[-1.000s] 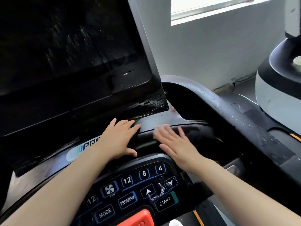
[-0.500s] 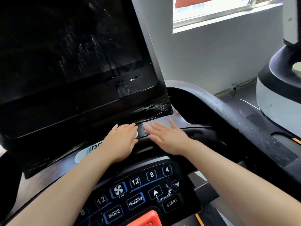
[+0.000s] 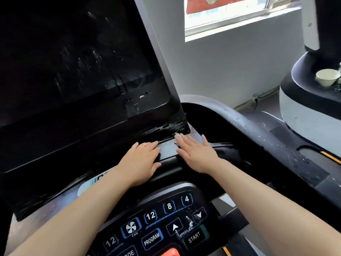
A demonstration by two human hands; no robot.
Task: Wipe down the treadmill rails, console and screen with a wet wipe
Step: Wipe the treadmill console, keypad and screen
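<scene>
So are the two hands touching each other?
Apart. The head view shows a strip of grey console ledge between the left hand and right hand.

Keypad (image 3: pixel 158 224) buttons: 4, 8, 12, FAN, PROGRAM, SPEED, START (lowest label cut off)

Bright window (image 3: pixel 230 13) daylight, dim screen (image 3: pixel 73 58), wide-angle warp

1. One head-worn wide-angle view looks forward and down from above the treadmill console (image 3: pixel 166 224).
2. It sits close: both forearms enter from the bottom edge, and the screen (image 3: pixel 73 61) fills the upper left.
3. It faces a grey wall with a window (image 3: pixel 230 13) at upper right.
4. A neighbouring machine (image 3: pixel 304 100) shows at the right edge.
</scene>
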